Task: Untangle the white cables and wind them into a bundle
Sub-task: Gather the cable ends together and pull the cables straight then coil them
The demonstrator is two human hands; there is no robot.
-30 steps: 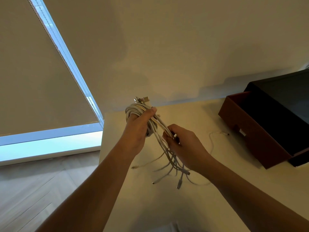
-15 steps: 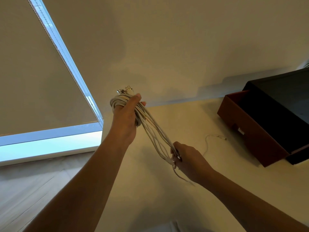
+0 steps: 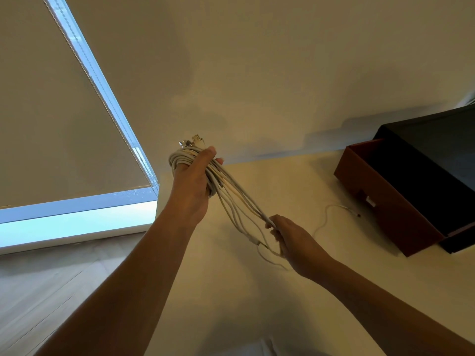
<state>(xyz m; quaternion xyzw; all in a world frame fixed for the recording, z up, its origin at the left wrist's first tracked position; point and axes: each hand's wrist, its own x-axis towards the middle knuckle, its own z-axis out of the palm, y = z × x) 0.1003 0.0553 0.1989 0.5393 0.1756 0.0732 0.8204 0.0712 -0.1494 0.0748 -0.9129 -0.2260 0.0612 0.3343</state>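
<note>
Left hand is up high w/ fingers wrapped round the coil, prob so the tails hang free above the table. Right hand pinches the loose ends low, keeping them taut. One stray cable lies on the table near the box.

cable bundle left of box, stray cable between

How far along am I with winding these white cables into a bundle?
Done: several loops sit coiled in your left hand. In hand: your right hand pinches the loose strands stretched from that coil. Left: winding those tails on, plus one stray cable lying on the table near the brown box.
</note>
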